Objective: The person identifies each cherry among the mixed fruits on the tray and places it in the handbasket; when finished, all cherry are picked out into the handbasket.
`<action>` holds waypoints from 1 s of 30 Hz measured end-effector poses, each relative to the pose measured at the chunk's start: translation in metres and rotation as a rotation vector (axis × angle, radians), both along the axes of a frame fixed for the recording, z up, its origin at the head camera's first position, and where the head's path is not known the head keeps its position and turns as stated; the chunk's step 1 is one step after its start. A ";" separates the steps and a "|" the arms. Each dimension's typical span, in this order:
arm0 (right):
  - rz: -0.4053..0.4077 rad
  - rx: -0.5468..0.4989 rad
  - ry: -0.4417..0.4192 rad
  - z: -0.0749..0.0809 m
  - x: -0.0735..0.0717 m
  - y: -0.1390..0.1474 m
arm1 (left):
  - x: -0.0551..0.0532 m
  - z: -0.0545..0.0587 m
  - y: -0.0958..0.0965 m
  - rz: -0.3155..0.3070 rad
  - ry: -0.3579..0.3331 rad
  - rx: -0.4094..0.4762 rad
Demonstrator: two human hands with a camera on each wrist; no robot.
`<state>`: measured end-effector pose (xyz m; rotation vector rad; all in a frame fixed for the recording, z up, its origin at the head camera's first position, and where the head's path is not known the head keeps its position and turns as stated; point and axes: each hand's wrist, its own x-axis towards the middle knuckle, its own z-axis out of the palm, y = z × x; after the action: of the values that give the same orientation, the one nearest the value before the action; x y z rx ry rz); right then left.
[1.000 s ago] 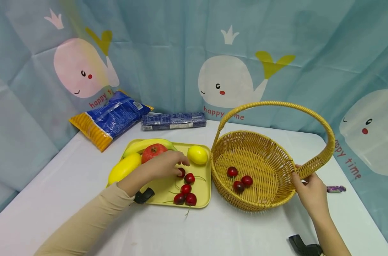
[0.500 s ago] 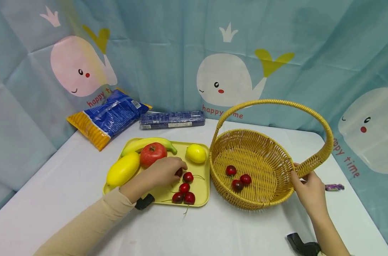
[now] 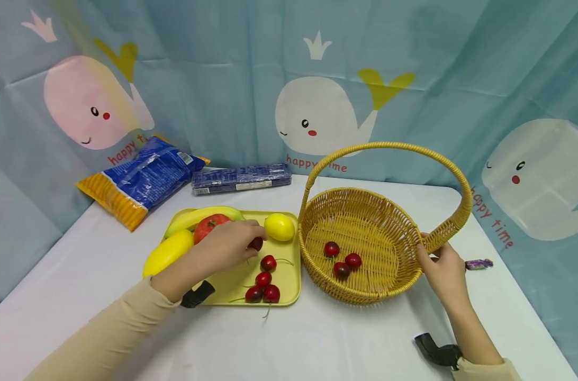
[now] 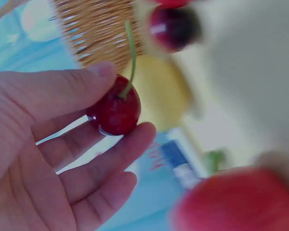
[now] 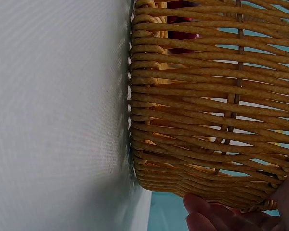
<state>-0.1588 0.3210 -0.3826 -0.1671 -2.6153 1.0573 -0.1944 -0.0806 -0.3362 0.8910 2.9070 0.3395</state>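
Observation:
My left hand pinches a dark red cherry between thumb and fingers, its green stem pointing up in the left wrist view. Below that hand lies the yellow tray, where several more cherries sit along the right part. A red apple, a banana, a yellow mango-like fruit and a lemon share the tray. With my right hand I grip the rim of the wicker basket at its handle's base. Inside the basket are 3 cherries.
A blue and orange snack bag lies at the back left, with a flat dark blue package beside it. To the right of the basket is a small purple wrapped candy. A whale-print curtain hangs behind the white table.
My left hand has closed on one cherry and raised it slightly off the tray. The head view has shifted, so everything appears farther left; my right hand keeps its grip on the basket.

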 end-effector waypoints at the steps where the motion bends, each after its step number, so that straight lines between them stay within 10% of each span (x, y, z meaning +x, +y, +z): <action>1: 0.000 0.001 0.000 0.000 0.000 0.000 | 0.000 0.006 0.001 -0.006 0.016 0.014; 7: -0.013 0.006 -0.005 0.000 -0.001 -0.002 | 0.000 0.036 0.022 -0.076 0.104 0.123; 14: -0.015 -0.005 -0.007 0.000 -0.001 -0.002 | -0.004 0.042 0.065 -0.174 0.077 0.142; 30: -0.028 -0.008 -0.018 0.000 -0.001 -0.002 | -0.037 0.004 0.129 -0.222 -0.039 -0.063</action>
<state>-0.1596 0.3188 -0.3829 -0.2152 -2.6168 1.0624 -0.2318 0.0482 -0.3324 1.1678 2.7306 0.2428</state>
